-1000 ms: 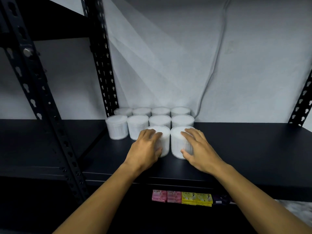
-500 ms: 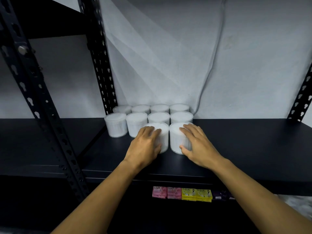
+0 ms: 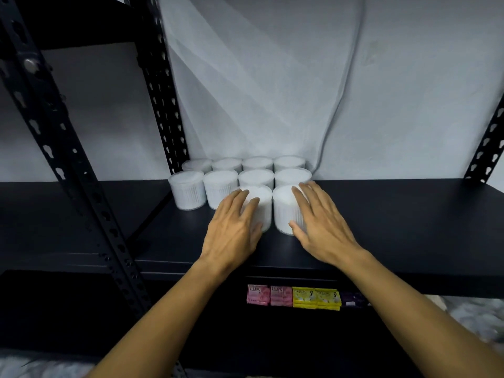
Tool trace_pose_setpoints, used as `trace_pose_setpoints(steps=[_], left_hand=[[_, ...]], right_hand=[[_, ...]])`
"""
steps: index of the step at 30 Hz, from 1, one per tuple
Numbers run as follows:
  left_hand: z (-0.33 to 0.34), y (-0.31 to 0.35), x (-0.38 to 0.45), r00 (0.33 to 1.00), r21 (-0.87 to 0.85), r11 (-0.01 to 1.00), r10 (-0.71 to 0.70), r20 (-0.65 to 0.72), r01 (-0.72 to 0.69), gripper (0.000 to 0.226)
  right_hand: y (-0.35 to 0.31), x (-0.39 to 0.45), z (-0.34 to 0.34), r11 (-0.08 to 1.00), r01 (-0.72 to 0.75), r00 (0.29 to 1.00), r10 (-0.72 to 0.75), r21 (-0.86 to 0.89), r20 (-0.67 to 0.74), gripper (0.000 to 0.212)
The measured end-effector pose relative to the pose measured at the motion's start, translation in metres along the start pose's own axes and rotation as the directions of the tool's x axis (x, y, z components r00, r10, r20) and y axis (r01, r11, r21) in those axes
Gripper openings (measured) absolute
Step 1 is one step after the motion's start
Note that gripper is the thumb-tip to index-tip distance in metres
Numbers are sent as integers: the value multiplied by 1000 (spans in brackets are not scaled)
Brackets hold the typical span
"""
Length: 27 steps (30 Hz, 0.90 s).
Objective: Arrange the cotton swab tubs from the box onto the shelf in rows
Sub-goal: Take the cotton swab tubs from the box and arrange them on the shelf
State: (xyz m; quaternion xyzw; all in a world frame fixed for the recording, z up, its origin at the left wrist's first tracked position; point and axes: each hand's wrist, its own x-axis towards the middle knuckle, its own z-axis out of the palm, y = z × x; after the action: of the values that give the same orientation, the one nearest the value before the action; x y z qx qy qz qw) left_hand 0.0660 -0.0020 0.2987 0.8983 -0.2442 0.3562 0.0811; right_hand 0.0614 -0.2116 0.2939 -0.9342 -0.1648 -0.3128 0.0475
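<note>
Cotton swab tubs [image 3: 240, 181] sit in rows on the black shelf [image 3: 395, 214], packed at its left end beside the back upright [image 3: 163, 105] and close to the white wall [image 3: 300, 77]. Back row has four, middle row has four, and the front row has just two so far, lined up under the right-hand pair.

Left hand [image 3: 231, 230] is laid against the left front tub [image 3: 263, 205], fingers [image 3: 240, 203] straight and close together over its near side and top edge. Right hand [image 3: 321, 227] does the same on the right front tub [image 3: 283, 211], fingers slightly fanned, thumb [image 3: 296, 227] low on the tub's front. Neither hand is really curled round anything (more of a flat push than a grip). The two front tubs stand upright, just beside each other and right up against the row behind.

Below the shelf edge a few small packets [image 3: 293, 296] show, two pink and two yellow. A thin cable [image 3: 338, 105] runs down the wall behind the tubs.
</note>
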Motion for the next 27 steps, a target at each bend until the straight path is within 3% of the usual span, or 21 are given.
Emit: trace_pose_setpoints(steps=[5,9,12,16,17,19,21,23,27], left_hand=[[-10,36,-50,989,-171,984,-69,-130,46,37],[8,61,-106,986,-245,970,-42,-163,1,31],[34,69,-147,1000,-262,965,-3,-30,-5,29],[87,66,-206,965,-289,955,9,264,71,24],[101,65,-221,930,-282,951,-19,367,130,26],[129,64,-249,783,-183,949,-93,615,257,39],[153,63,-277,583,-53,944,-155,798,324,55],[174,64,-299,425,30,947,-172,889,320,69],[220,67,-336,256,159,958,-219,941,237,84]], right_hand=[[-29,-46,-7,963,-46,960,117,267,-255,46],[-50,-106,9,951,18,883,130,309,-450,22],[-54,-148,36,916,-28,918,182,400,-353,19],[-56,-208,94,862,-217,976,204,458,79,23],[-57,-221,110,856,-287,953,209,430,219,25],[-62,-245,143,864,-402,841,218,302,495,32],[-68,-266,174,849,-506,640,253,150,726,45],[-74,-284,199,824,-565,466,286,33,837,56],[-78,-311,240,830,-555,317,274,-57,908,79]])
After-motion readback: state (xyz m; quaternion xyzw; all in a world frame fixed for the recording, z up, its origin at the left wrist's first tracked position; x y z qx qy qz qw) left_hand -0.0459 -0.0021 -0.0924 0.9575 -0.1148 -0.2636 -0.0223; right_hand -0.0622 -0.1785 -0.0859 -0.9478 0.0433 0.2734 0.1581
